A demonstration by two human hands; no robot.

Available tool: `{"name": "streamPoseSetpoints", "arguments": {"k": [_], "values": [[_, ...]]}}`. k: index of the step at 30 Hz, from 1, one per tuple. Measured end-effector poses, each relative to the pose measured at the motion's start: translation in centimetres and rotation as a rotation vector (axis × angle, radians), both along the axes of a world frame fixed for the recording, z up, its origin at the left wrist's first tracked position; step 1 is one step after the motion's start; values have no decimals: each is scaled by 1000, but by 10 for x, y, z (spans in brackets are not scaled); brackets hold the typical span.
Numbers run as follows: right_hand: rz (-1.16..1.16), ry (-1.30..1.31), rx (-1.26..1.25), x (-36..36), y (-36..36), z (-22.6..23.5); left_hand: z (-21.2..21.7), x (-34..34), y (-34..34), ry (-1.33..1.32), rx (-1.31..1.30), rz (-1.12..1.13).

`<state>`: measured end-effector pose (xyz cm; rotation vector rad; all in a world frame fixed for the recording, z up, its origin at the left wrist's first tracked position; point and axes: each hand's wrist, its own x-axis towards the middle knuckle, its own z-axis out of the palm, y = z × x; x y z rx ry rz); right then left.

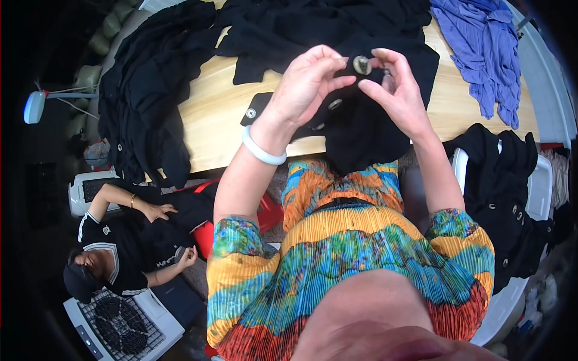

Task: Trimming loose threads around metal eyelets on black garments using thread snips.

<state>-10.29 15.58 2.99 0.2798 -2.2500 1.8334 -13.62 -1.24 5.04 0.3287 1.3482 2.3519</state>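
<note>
A black garment (pixel 373 129) hangs over the table's near edge toward my lap. My left hand (pixel 307 78) pinches its cloth just left of a round, pale-rimmed button (pixel 362 65). My right hand (pixel 400 87) is at the button's right side, its index finger and thumb curled around the dark cloth there. Something small and dark shows among its fingers, too small to make out. Lower on the cloth sits another button (pixel 335 104). Beside my left wrist, a black flap with a light round button (pixel 251 112) lies on the table.
More black garments (pixel 144 90) cover the wooden table (pixel 208 120) at left and back. Blue-purple cloth (pixel 481 54) lies at far right. A white bin (pixel 536 186) heaped with black garments stands at my right. Left, a person (pixel 126 240) sits near a fan unit (pixel 123 325).
</note>
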Motion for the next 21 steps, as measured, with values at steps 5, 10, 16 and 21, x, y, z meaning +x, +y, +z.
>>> {"name": "streamPoseSetpoints", "arguments": {"k": [5,10,16,21], "values": [[55,-26,-366,-10,4,-7,-2,-25,-15,141,-73,195],[21,-100,-393,-12,20,8,-35,-12,-23,268,-368,280],[22,-84,-352,-13,20,25,-53,8,-3,536,-625,136],[-34,46,-303,-22,28,35,-2,28,-3,62,-9,-106]]}}
